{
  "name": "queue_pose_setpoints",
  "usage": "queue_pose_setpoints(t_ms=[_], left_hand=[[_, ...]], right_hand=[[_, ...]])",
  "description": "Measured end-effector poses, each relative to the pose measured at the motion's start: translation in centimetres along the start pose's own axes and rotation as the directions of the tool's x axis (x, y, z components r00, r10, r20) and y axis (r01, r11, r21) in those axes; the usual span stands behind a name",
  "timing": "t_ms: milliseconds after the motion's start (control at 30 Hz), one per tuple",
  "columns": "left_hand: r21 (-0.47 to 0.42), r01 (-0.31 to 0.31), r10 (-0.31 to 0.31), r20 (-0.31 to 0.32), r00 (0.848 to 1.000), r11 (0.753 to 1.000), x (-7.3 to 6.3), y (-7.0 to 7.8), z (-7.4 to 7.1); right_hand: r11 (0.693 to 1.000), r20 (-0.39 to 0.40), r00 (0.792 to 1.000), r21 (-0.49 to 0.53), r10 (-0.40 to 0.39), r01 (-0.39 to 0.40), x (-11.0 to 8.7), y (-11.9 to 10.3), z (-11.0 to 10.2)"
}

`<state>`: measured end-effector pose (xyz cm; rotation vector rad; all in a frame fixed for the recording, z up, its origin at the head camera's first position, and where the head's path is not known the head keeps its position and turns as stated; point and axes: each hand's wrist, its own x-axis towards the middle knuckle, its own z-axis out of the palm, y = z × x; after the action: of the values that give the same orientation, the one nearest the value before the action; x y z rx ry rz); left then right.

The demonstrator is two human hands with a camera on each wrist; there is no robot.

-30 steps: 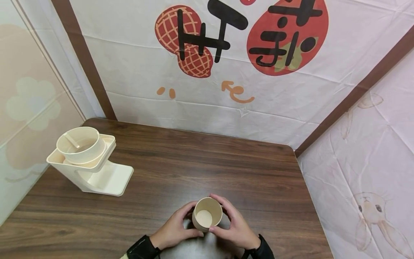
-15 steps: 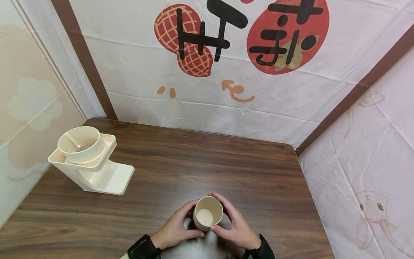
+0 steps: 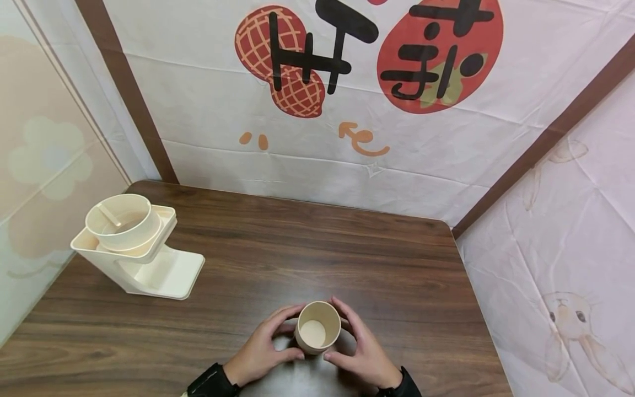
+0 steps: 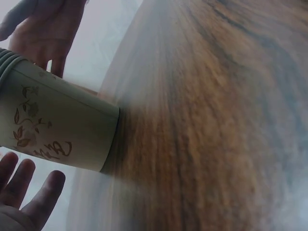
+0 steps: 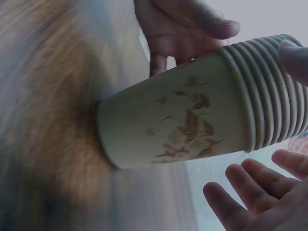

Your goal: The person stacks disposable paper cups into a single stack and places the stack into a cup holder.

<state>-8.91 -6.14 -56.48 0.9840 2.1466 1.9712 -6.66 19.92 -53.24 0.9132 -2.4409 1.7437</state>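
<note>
A stack of nested paper cups (image 3: 317,326) stands upright on the wooden table near its front edge. The outer cup has a brown leaf and flower print, clear in the right wrist view, where several rolled rims (image 5: 269,91) show one behind the other. My left hand (image 3: 263,348) is spread at the stack's left side, its fingers extended. On the right side my right hand (image 3: 364,353) is likewise spread, thumb and fingers apart. Both wrist views show gaps between the fingertips and the cups; whether any finger on the far side touches them I cannot tell.
At the table's left stands a cream-coloured stand (image 3: 171,275) with a raised tray. Upon the tray sits a round white bowl (image 3: 121,234) with a pale stick leaning inside. Printed cloth (image 3: 208,165) hangs behind the table (image 3: 297,248) and along both sides.
Both hands have loosened from the cup stack, with thumbs and fingers drawn slightly outward. The stack has stayed in place.
</note>
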Motion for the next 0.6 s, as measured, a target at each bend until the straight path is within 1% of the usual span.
queue_pose_setpoints(t_ms=[100, 200, 267, 333, 500, 600], left_hand=[[0.005, -0.018, 0.018, -0.007, 1.0, 1.0, -0.1, -0.1, -0.1], [0.047, -0.033, 0.035, -0.026, 0.999, 0.998, -0.1, -0.2, -0.1], [0.075, -0.032, 0.036, -0.041, 0.999, 0.997, -0.1, -0.2, 0.0], [0.083, -0.028, 0.032, -0.047, 0.998, 0.996, -0.1, -0.2, 0.0], [0.055, -0.023, 0.025, -0.04, 0.999, 0.998, 0.0, -0.3, 0.1], [0.035, -0.031, 0.033, -0.035, 0.999, 0.999, 0.0, -0.4, 0.1]], right_hand=[[1.0, -0.008, 1.0, -0.017, 0.009, -0.009, -0.4, 0.4, 0.2], [1.0, -0.023, 0.999, -0.017, 0.022, -0.022, -0.8, 0.9, 0.5], [0.999, -0.034, 0.999, -0.026, 0.021, -0.022, -1.0, 1.2, 0.8], [0.999, -0.048, 0.998, -0.022, 0.034, -0.035, -1.1, 1.5, 1.1], [1.0, -0.067, 0.998, -0.028, 0.013, -0.014, -1.1, 1.7, 1.7], [0.999, -0.075, 0.997, -0.03, 0.019, -0.021, -1.0, 1.7, 1.9]])
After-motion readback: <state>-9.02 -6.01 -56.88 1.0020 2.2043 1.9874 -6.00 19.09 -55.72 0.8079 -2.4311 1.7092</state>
